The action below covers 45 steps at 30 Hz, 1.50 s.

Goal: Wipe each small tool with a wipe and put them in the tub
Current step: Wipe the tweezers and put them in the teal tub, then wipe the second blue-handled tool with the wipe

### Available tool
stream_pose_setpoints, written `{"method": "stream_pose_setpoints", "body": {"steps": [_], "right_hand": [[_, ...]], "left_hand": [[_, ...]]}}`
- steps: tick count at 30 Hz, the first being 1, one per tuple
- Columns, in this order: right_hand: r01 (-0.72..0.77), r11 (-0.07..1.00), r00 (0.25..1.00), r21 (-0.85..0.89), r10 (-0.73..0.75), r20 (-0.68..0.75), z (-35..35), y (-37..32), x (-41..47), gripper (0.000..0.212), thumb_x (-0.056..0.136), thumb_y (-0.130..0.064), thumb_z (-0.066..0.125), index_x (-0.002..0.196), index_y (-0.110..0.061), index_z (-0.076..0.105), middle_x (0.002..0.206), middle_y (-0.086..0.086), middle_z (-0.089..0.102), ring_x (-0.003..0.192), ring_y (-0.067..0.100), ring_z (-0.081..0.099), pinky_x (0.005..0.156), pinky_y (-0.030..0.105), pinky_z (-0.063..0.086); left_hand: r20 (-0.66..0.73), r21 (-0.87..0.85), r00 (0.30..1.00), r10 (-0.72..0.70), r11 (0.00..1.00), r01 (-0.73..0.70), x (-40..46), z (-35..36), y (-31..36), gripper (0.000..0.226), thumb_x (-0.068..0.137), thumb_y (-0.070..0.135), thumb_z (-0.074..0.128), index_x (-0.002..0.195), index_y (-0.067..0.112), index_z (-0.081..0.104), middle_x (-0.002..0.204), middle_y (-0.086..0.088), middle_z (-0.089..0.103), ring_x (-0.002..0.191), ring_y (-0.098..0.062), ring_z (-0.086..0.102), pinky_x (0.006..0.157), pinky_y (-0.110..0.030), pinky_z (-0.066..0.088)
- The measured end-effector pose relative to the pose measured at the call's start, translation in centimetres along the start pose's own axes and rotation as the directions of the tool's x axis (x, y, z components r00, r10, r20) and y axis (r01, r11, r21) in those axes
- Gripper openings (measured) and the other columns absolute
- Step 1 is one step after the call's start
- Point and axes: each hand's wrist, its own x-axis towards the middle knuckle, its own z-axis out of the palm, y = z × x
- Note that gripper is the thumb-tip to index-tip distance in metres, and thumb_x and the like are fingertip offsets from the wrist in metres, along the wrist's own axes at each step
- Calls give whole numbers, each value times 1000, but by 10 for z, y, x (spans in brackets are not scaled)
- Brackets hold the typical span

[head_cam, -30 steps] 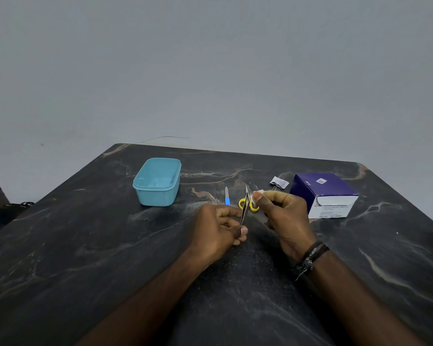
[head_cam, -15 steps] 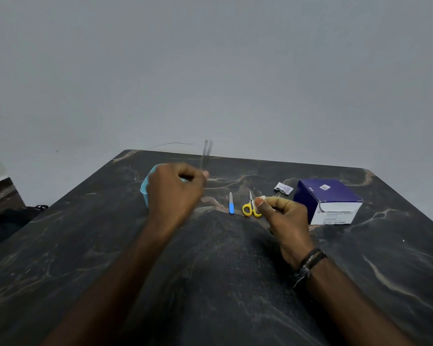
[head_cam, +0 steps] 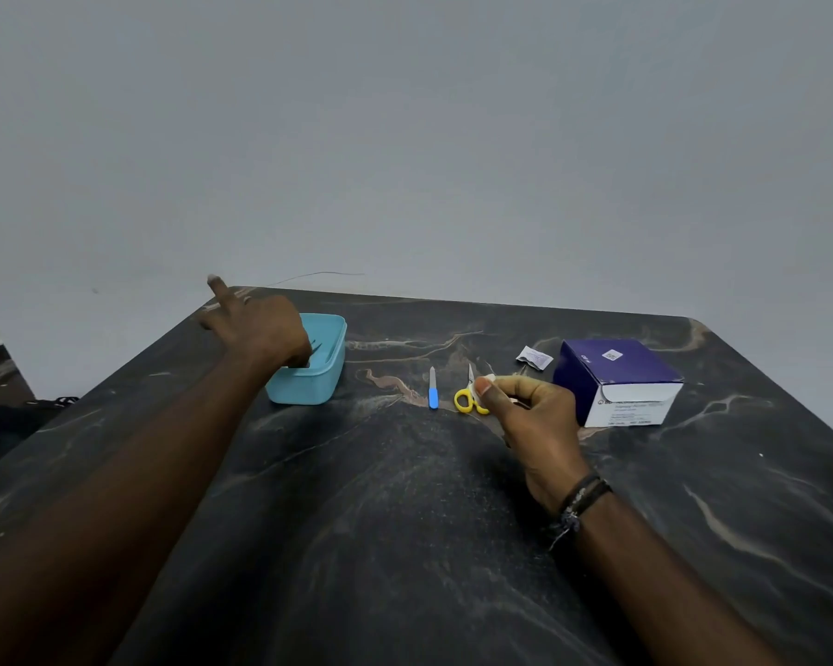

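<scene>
Two hands are at work, and the nearer is your right hand (head_cam: 525, 415), low over the dark table (head_cam: 405, 545), its thumb and fingers pinching a small white wipe (head_cam: 487, 380). Keep that pinch firm with a clean face of the wipe turned outward, ready for the next tool. Just past it lie the yellow-handled scissors (head_cam: 467, 398), partly hidden behind your thumb, and beside them to the left the blue-handled file (head_cam: 433, 387), both apparently not yet wiped. I would take the scissors next, since they sit right at the wipe. To the right stand the purple box (head_cam: 616, 382) and, just beyond it, a torn sachet (head_cam: 534, 356).

Farther off, your left hand (head_cam: 256, 324) hangs over the near left part of the blue tub (head_cam: 330, 362), fingers spread loosely and holding nothing I can make out. A thin dark shape shows inside the tub, likely the tweezers (head_cam: 316, 348), but your hand covers most of the inside, so check it lies fully within before you pull back.
</scene>
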Motion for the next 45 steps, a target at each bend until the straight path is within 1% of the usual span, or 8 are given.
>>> {"method": "stream_pose_setpoints", "body": {"steps": [14, 18, 22, 25, 28, 31, 36, 45], "right_hand": [[12, 1000, 1000, -5, -12, -8, -1, 2, 2, 19, 85, -14, 72, 67, -19, 70, 61, -8, 70, 58, -2, 62, 65, 13, 53], [12, 1000, 1000, 15, -12, -3, -1, 1, 2, 22, 86, -11, 71, 65, -18, 70, 57, -9, 69, 55, -4, 61, 64, 11, 51], [10, 1000, 1000, 0, -10, -7, -1, 3, 2, 22, 86, -13, 71, 65, -19, 70, 57, -10, 69, 57, -3, 61, 64, 11, 52], [14, 1000, 1000, 0, -14, -22, -1, 4, 3, 24, 86, -14, 71, 63, -21, 70, 58, -9, 69, 58, 2, 59, 61, 16, 51], [13, 1000, 999, 9, -13, -42, -3, 5, 3, 25, 87, -16, 70, 62, -18, 69, 55, -10, 68, 52, 1, 53, 50, 14, 44], [-2, 1000, 999, 26, 3, -54, -2, 5, 4, 24, 87, -15, 71, 63, -16, 70, 55, -9, 68, 53, 2, 55, 51, 15, 45], [-11, 1000, 998, 22, 13, -65, -1, 8, 6, 16, 86, -17, 72, 70, -12, 73, 69, 3, 73, 66, 13, 60, 68, 31, 54], [-25, 999, 997, 37, 28, -78, -3, 11, 9, 14, 86, -17, 72, 78, -5, 73, 73, 9, 73, 61, 7, 60, 62, 23, 52]], "left_hand": [[186, 17, 983, 4, 1000, -8, 10, 4, 10, 63, 81, 30, 65, 137, 12, 42, 156, -27, 17, 138, -52, -24, 107, -73, 8], [-160, 15, 979, 129, 992, -128, -11, -7, 21, 50, 78, 33, 67, 121, 10, 57, 157, -28, 10, 138, -53, -24, 108, -74, -1], [-547, -75, 771, 326, 899, -432, -42, -16, 49, 24, 82, 31, 65, 96, 13, 72, 158, -23, 17, 143, -48, -13, 114, -63, 10], [-659, -74, 638, 398, 810, -582, -64, -12, 72, 20, 85, 25, 62, 91, 11, 75, 143, -20, 45, 141, -43, 21, 106, -52, 33], [-500, -241, 763, 409, 781, -577, -79, -1, 91, 17, 84, 20, 61, 86, 9, 74, 93, -11, 67, 91, -28, 62, 71, -36, 52], [-169, -403, 909, 382, 814, -417, -79, 16, 105, 20, 78, 16, 67, 64, 6, 57, 59, -5, 53, 55, -16, 50, 46, -25, 36], [95, -582, 949, 300, 790, -191, -76, 42, 115, 19, 85, 20, 69, 81, 3, 62, 71, -12, 68, 49, -16, 63, 52, -27, 56], [141, -636, 972, 190, 769, -58, -74, 43, 127, 14, 83, 14, 70, 82, 1, 62, 74, -12, 65, 50, -18, 63, 51, -28, 59]]}}
